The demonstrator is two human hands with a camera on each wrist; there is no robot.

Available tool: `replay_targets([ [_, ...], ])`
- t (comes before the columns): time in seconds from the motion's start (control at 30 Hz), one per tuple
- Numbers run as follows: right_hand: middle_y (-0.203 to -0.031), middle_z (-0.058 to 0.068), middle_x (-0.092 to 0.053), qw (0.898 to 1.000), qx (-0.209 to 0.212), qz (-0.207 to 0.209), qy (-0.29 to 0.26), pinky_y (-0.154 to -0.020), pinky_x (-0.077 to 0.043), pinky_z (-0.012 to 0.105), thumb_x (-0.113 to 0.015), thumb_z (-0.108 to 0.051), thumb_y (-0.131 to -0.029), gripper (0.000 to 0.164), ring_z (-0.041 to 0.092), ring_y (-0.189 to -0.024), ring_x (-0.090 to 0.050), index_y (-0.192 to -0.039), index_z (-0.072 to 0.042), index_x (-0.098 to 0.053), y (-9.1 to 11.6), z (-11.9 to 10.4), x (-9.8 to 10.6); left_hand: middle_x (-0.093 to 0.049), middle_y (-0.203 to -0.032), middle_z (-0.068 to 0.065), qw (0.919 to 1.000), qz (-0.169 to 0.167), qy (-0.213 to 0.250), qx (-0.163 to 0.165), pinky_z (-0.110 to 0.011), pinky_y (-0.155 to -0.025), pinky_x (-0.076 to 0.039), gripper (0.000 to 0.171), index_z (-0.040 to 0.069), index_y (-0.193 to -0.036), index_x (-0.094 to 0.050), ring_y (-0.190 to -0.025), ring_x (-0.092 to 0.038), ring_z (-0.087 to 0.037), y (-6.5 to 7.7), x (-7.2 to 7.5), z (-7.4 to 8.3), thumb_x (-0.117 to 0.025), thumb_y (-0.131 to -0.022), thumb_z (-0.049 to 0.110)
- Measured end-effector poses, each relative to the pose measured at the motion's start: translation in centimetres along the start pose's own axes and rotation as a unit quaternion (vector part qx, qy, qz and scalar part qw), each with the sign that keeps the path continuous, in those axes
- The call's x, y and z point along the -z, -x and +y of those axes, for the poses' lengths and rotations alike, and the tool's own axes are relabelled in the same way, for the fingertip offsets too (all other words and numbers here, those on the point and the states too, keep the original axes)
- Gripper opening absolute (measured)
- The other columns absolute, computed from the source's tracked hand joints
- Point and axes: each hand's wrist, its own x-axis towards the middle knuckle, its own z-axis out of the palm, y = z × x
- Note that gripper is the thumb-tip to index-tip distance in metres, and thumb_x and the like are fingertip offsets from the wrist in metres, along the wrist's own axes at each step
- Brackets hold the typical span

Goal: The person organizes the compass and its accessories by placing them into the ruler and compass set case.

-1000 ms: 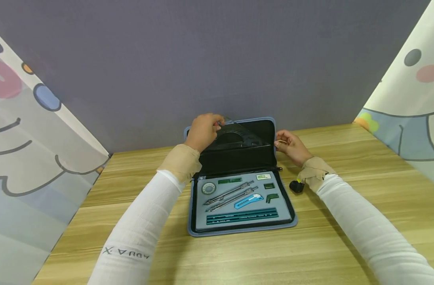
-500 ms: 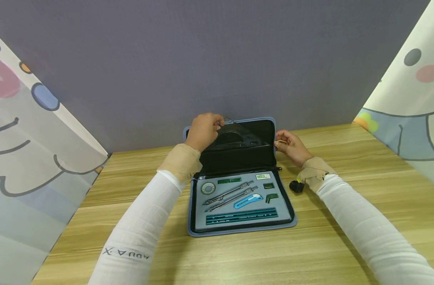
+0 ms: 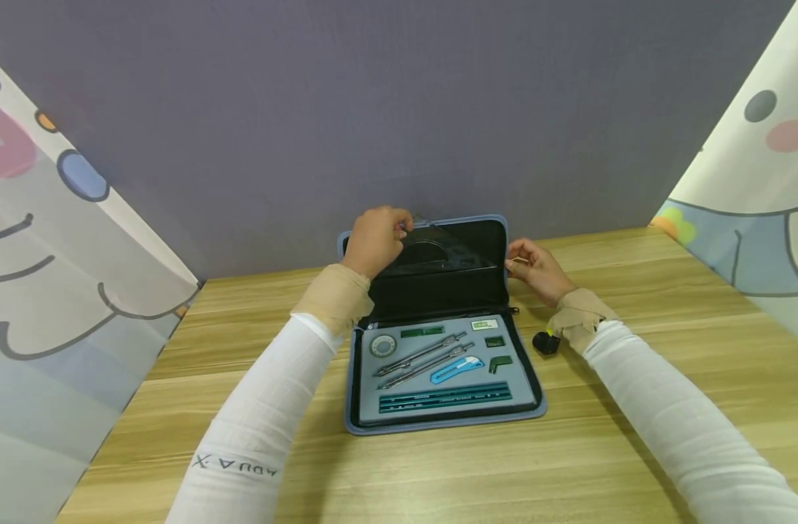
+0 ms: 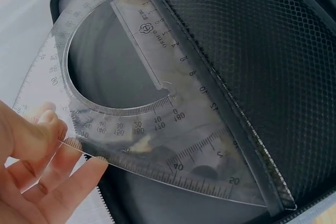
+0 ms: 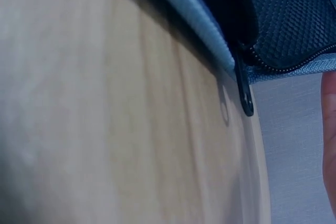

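My left hand (image 3: pixel 375 241) pinches the upper corner of a clear plastic set square (image 4: pixel 121 128) with a protractor cut-out. Its long lower edge sits in the black mesh pocket (image 4: pixel 252 35) of a zip case's raised lid. My right hand (image 3: pixel 536 269) grips the lid's right edge between thumb and fingers; only a strip of one finger (image 5: pixel 329 140) shows in the right wrist view. The blue-edged case (image 3: pixel 448 423) lies unzipped, its tray holding two compasses (image 3: pixel 425 360), a blue utility knife (image 3: pixel 456 370), pencils (image 3: pixel 445 397) and an eraser (image 3: pixel 484 325).
A round lead container (image 3: pixel 383 346) and small green pieces (image 3: pixel 500 363) sit in the tray too. A small black object (image 3: pixel 546 343) lies by my right wrist. The wooden table (image 3: pixel 255 335) meets a grey panel (image 3: pixel 399 109) behind the case. A zipper pull (image 5: pixel 244 90) hangs at the hinge.
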Motion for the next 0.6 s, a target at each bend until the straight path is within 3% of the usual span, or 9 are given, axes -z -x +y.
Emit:
replay_targets([
  [0.33,-0.084,0.000,-0.052,1.000,0.010,0.002,0.002,-0.068,-0.048,0.023,-0.046,0.014,-0.087,0.021,0.009,-0.074,-0.056,-0.094,-0.005,-0.050,-0.03,0.00,-0.13,-0.062,-0.082,-0.003,0.9993,-0.009,0.034,0.017,-0.031,-0.062,-0.042,0.023,0.014,-0.090,-0.064,-0.067,-0.053,-0.015,-0.02,-0.86,-0.09,-0.054,-0.080,-0.005],
  [0.6,-0.083,0.000,-0.052,1.000,0.008,0.000,-0.001,-0.069,-0.048,0.023,-0.045,0.015,-0.087,0.021,0.009,-0.074,-0.056,-0.093,-0.005,-0.049,0.02,-0.08,-0.16,-0.061,-0.079,-0.003,0.9986,-0.014,0.047,0.019,-0.029,-0.059,-0.038,0.026,0.013,-0.090,-0.064,-0.064,-0.049,-0.016,0.16,-0.76,-0.12,-0.053,-0.078,-0.008],
])
